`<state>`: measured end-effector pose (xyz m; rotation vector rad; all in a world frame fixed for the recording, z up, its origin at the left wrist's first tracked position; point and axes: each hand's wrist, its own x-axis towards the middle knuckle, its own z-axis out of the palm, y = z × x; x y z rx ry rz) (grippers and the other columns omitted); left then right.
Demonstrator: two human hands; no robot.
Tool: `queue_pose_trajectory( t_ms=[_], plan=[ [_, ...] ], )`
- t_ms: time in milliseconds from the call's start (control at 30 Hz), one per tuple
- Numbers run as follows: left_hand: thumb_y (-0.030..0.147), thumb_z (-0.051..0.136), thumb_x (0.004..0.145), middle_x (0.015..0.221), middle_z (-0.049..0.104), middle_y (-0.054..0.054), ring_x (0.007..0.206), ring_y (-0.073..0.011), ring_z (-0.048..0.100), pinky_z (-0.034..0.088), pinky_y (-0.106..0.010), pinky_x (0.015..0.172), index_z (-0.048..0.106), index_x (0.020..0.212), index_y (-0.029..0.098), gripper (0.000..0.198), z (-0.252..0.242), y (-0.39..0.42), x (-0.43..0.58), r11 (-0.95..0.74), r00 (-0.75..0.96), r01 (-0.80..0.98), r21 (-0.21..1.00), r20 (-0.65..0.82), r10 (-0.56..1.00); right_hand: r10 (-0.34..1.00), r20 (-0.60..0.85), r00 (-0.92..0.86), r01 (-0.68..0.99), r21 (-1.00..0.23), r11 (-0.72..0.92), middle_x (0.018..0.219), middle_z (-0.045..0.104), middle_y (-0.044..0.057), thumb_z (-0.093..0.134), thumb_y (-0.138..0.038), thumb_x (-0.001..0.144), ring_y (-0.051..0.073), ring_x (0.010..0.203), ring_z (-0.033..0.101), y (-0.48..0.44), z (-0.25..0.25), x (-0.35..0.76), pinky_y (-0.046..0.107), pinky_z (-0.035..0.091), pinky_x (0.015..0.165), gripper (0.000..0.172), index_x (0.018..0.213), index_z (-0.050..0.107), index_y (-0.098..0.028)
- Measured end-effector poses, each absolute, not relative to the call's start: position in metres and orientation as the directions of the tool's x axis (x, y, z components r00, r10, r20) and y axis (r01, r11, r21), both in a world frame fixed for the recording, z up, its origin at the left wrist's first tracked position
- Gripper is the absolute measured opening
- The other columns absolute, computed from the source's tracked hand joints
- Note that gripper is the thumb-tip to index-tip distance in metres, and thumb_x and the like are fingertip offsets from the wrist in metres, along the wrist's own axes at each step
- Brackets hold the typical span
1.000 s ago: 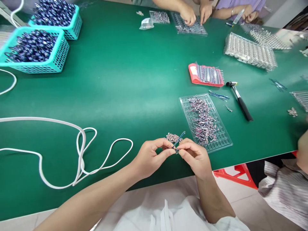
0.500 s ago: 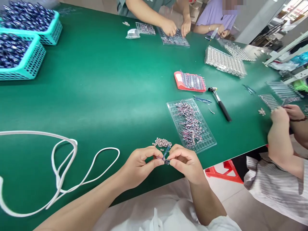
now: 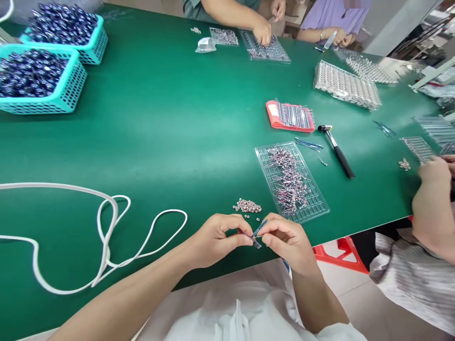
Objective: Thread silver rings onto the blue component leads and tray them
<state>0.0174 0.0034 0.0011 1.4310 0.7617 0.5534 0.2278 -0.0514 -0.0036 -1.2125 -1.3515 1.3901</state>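
Note:
Near the table's front edge, my left hand (image 3: pixel 222 239) pinches a narrow blue circuit strip (image 3: pixel 260 228) with a small dark end piece and thin wires at its lower end. My right hand (image 3: pixel 289 239) is closed at the fingertips on what looks like a thin wire running from the strip; the exact contact is too small to make out. Just beyond my fingers lies a pile of small round metallic parts (image 3: pixel 248 205). To its right, a clear plastic tray (image 3: pixel 314 203) carries a heap of small parts with wire leads (image 3: pixel 289 182).
A hammer (image 3: pixel 337 151), a red packet of strips (image 3: pixel 291 117) and loose blue strips (image 3: pixel 308 144) lie beyond the tray. White cable (image 3: pixel 110 237) loops at left, below turquoise baskets (image 3: pixel 69 90). Co-workers' hands (image 3: pixel 262 32) are at the far side, another person's arm (image 3: pixel 433 199) at right.
The whole view has shifted, so the table's things appear further right. My hands stay together at the strip, with the right fingertips slightly further from the left. One far co-worker's hand has lifted off a tray.

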Motion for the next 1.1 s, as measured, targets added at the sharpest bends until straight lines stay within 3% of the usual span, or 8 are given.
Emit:
queue_pose_trajectory(
  t_ms=[133,233,300,400,567,667,767,1100],
  plan=[
    [0.025,0.066,0.086,0.083,0.076,-0.006,0.082,-0.0194,0.069,0.051,-0.032,0.081,0.071,0.078,0.018,0.011,0.001,0.007,0.015,0.169,0.545,0.112,0.979,-0.203,0.814,0.998,0.061,0.02,0.325,-0.944,0.051,0.087,0.064,0.004,0.064,-0.028,0.092,0.02,0.077,0.061,-0.044,-0.003,0.245,0.032,0.045,0.06,0.011,0.089,0.074,-0.028],
    [0.03,0.07,0.083,0.082,0.075,-0.004,0.081,-0.019,0.069,0.052,-0.031,0.079,0.07,0.08,0.018,0.013,-0.002,0.011,0.013,0.27,0.384,0.092,0.959,-0.284,0.878,0.932,0.278,0.234,0.663,-0.746,0.056,0.09,0.067,0.005,0.064,-0.029,0.091,0.019,0.078,0.061,-0.032,-0.006,0.272,0.031,0.046,0.064,0.011,0.089,0.073,-0.023],
    [0.032,0.072,0.081,0.079,0.073,-0.003,0.077,-0.0176,0.067,0.051,-0.029,0.075,0.069,0.079,0.018,0.015,-0.004,0.013,0.012,0.311,0.321,0.078,0.947,-0.319,0.892,0.889,0.376,0.26,0.808,-0.589,0.012,0.088,0.069,0.005,0.064,-0.03,0.089,0.018,0.073,0.06,-0.022,-0.012,0.291,0.032,0.048,0.067,0.013,0.09,0.074,-0.021],
    [0.033,0.073,0.08,0.078,0.073,-0.002,0.076,-0.0167,0.067,0.051,-0.029,0.075,0.069,0.079,0.018,0.016,-0.004,0.014,0.013,0.326,0.304,0.059,0.944,-0.328,0.894,0.9,0.39,0.194,0.893,-0.45,0.002,0.088,0.07,0.006,0.061,-0.029,0.09,0.019,0.075,0.062,-0.012,-0.022,0.31,0.034,0.051,0.072,0.017,0.094,0.074,-0.019],
    [0.034,0.075,0.079,0.079,0.073,-0.002,0.078,-0.0168,0.068,0.052,-0.028,0.076,0.069,0.079,0.018,0.017,-0.005,0.015,0.014,0.325,0.274,0.029,0.945,-0.321,0.907,0.839,0.535,0.101,0.964,-0.262,0.051,0.099,0.067,0.011,0.06,-0.024,0.091,0.026,0.096,0.06,-0.022,-0.03,0.295,0.042,0.052,0.082,0.024,0.112,0.072,-0.02],
    [0.034,0.075,0.079,0.08,0.073,-0.003,0.078,-0.0173,0.069,0.054,-0.029,0.076,0.069,0.079,0.017,0.018,-0.007,0.015,0.014,0.309,0.275,0.02,0.951,-0.303,0.912,0.862,0.501,-0.077,0.934,-0.266,0.238,0.098,0.066,0.008,0.064,-0.02,0.09,0.024,0.093,0.06,-0.034,-0.026,0.265,0.04,0.051,0.082,0.02,0.108,0.072,-0.025],
    [0.034,0.075,0.079,0.081,0.073,-0.003,0.077,-0.0172,0.069,0.055,-0.029,0.076,0.069,0.08,0.017,0.018,-0.008,0.014,0.015,0.293,0.265,0.013,0.956,-0.286,0.921,0.896,0.345,-0.28,0.857,-0.33,0.395,0.091,0.066,0.005,0.061,-0.017,0.093,0.022,0.086,0.059,-0.038,-0.025,0.239,0.04,0.05,0.081,0.015,0.1,0.071,-0.025],
    [0.032,0.074,0.08,0.083,0.073,-0.002,0.08,-0.0165,0.068,0.054,-0.028,0.079,0.069,0.081,0.017,0.016,-0.007,0.013,0.015,0.281,0.265,0.014,0.96,-0.274,0.924,0.89,0.273,-0.365,0.836,-0.324,0.443,0.092,0.068,0.006,0.059,-0.016,0.096,0.022,0.088,0.055,-0.036,-0.034,0.227,0.038,0.045,0.078,0.016,0.101,0.072,-0.022]
  ],
)
